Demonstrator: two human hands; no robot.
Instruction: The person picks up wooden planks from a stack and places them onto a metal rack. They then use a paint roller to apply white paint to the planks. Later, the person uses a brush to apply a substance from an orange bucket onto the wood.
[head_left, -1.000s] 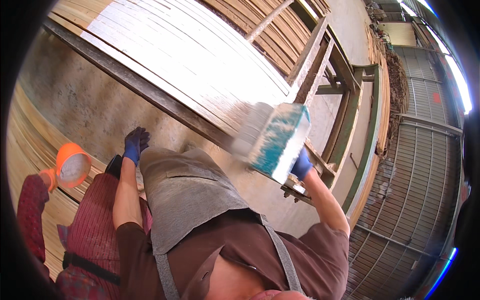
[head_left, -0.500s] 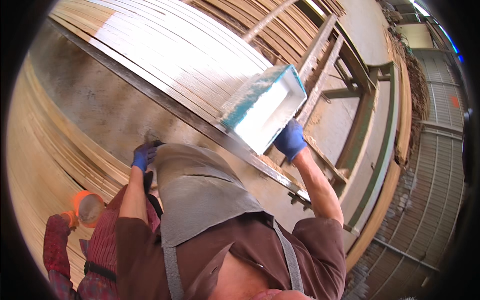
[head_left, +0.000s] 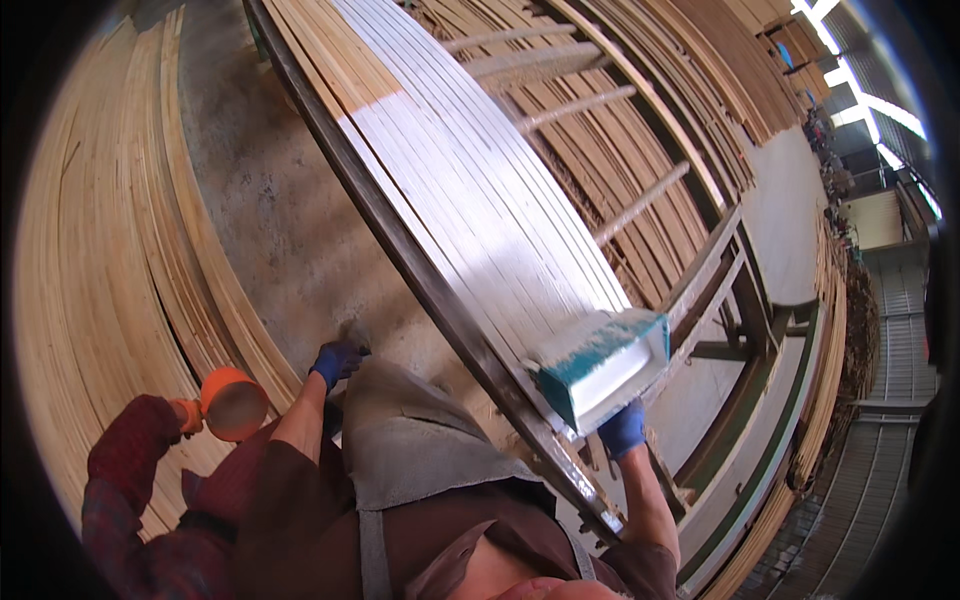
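My right hand (head_left: 622,430), in a blue glove, grips the near end of a teal trough-like box (head_left: 605,368) with white liquid inside. The box is tilted, resting at the near end of a row of long wooden strips (head_left: 480,230) coated wet white. Farther along, the strips (head_left: 345,65) are bare wood. My left hand (head_left: 338,364), also gloved in blue, hangs beside my grey apron (head_left: 410,430) over the floor. Its fingers are loosely apart, and I see nothing in them.
At left, another person's orange-gloved hand (head_left: 188,416) holds an orange cup (head_left: 236,405) near stacked pale boards (head_left: 110,250). A dark metal rail (head_left: 400,250) edges the coated strips. Crossbars (head_left: 640,205) and a green frame (head_left: 740,430) stand at right, with more boards (head_left: 620,150) beyond.
My view has turned and shifted, so the box and both hands sit lower and farther right. My right hand still grips the box. The other person's orange cup is raised more into view.
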